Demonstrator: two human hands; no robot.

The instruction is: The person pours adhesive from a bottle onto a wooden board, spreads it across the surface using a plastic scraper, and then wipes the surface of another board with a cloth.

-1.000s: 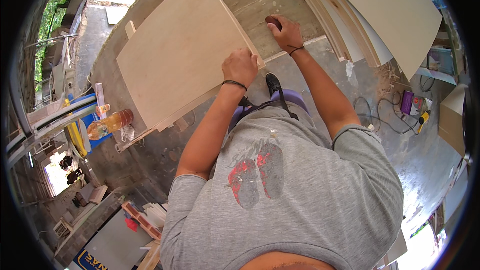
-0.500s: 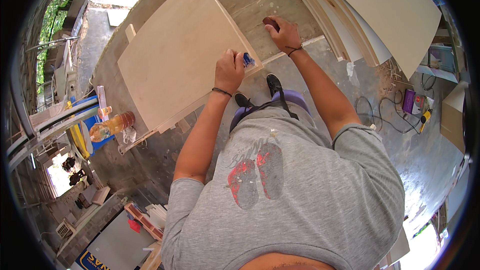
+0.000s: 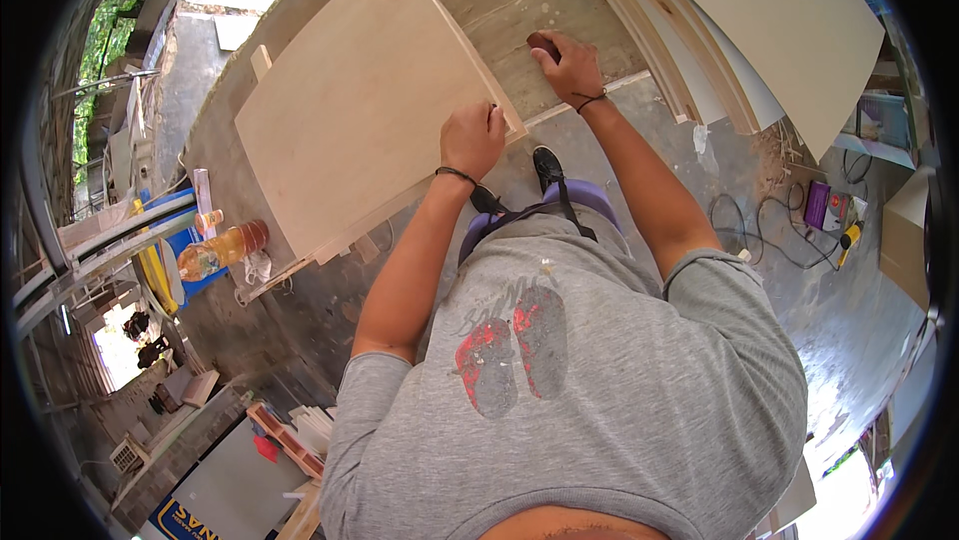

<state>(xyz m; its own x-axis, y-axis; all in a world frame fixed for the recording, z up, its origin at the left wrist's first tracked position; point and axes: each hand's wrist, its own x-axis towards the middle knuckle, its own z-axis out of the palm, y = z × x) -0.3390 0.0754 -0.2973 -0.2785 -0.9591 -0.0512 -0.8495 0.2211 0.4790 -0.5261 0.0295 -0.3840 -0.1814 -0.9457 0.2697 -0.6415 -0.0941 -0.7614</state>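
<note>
A pale wooden panel [image 3: 350,90] lies flat in front of me, its near right corner close to both hands. Over that corner, my left hand [image 3: 473,143] is closed with its knuckles up. A small dark bit shows by its fingertips, but what the fingers hold is hidden. Beyond the panel's right edge, my right hand [image 3: 572,68] grips a dark reddish-brown block [image 3: 542,44], held apart from the panel. The block's exact kind does not show.
Boards stand stacked on edge, with a large pale sheet [image 3: 769,20] at the right. A bottle of amber liquid [image 3: 225,250] is left of the panel. Black cable [image 3: 769,230], a purple box [image 3: 817,205] and a cardboard box [image 3: 907,235] lie on the right.
My left hand has shifted slightly right over the panel's corner. The crumpled blue patch beside its fingers no longer shows. My right hand and the block have hardly moved.
</note>
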